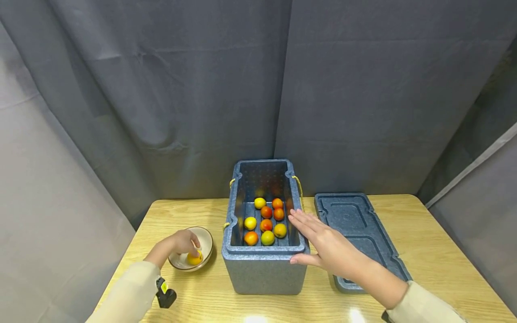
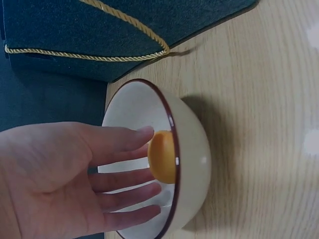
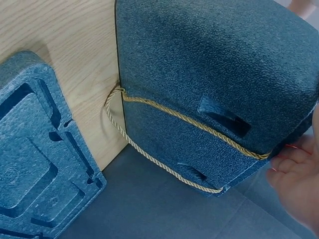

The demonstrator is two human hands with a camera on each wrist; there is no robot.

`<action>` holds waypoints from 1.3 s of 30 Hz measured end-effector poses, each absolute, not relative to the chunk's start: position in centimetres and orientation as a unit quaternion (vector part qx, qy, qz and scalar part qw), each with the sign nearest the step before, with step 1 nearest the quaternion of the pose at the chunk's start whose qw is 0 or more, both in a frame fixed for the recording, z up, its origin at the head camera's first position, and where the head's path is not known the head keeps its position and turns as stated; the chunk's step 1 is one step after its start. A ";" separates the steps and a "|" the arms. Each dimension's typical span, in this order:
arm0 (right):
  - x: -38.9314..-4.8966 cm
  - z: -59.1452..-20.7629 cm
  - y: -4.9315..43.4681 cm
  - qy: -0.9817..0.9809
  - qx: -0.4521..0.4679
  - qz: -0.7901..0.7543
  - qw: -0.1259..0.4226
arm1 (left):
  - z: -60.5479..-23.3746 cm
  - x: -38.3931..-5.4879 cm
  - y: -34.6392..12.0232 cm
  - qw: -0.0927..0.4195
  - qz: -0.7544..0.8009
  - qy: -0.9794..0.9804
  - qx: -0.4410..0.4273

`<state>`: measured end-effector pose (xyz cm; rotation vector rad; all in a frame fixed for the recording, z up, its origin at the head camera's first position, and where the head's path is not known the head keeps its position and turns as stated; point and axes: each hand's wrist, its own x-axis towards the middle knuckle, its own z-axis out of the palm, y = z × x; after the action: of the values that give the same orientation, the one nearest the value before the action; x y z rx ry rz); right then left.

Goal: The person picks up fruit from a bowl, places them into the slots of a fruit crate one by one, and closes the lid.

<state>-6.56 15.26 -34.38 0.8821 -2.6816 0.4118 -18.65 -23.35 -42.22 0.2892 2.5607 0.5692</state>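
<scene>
My left hand [image 1: 186, 242] reaches down into a cream bowl [image 2: 194, 159] with a brown rim. Its thumb and fingertips pinch a small round orange-yellow fruit [image 2: 163, 157] low inside the bowl. To the right stands a deep blue-grey foam box [image 1: 264, 273], lidless, with several yellow, orange and red fruits [image 1: 268, 237] on its floor. My right hand [image 1: 323, 240] rests on the box's right rim near the front corner, fingers straight and thumb spread toward the front. In the right wrist view, part of this hand [image 3: 299, 174] shows at the box's upper edge.
The box's lid [image 1: 353, 242] lies on the wooden table [image 1: 408, 224] to the right of the box. Yellow rope handles [image 3: 189, 119] hang on the box's sides. Grey curtains [image 1: 202, 98] enclose the table at the back and sides.
</scene>
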 end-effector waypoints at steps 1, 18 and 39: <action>-6.6 -34.4 15.3 -0.931 0.305 0.142 0.143 | -42.2 -18.8 -23.3 0.256 0.206 0.939 0.103; -6.5 -34.4 15.3 -0.934 0.296 0.152 0.126 | -43.1 -18.9 -23.0 0.296 0.220 0.927 0.061; -6.6 -34.6 15.3 -0.934 0.296 0.156 0.127 | -40.3 -18.6 -23.5 0.289 0.277 0.911 0.097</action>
<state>-6.55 15.31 -34.56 0.8616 -2.7178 0.4535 -18.59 -23.52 -40.34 0.2599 2.4315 0.7394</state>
